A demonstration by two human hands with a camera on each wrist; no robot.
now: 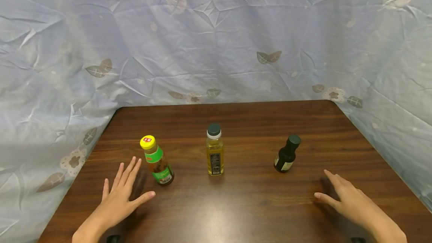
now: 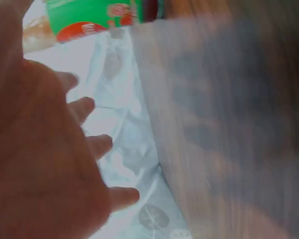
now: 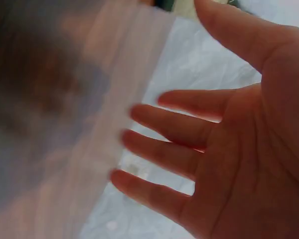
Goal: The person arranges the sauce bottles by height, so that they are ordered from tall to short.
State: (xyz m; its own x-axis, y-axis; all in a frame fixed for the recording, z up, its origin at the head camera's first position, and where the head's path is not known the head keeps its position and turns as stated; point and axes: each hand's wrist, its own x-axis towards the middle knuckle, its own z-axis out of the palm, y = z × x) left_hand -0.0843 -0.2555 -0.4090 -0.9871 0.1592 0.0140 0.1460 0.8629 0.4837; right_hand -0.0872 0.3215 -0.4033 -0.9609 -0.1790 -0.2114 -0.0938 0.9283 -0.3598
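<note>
My left hand, fingers spread and holding nothing, hovers over the table beside a jar with a yellow cap and green labels. That jar's green label also shows at the top of the left wrist view. In the middle stands a clear bottle of yellow oil with a dark green cap. Right of it is a small dark bottle with a pale label. My right hand is to the right of this bottle and nearer the front, its fingers extended and nothing in its grasp.
All three containers stand upright on a dark wooden table with rounded far corners. A pale blue-grey cloth with leaf and flower prints hangs behind the table and along both sides.
</note>
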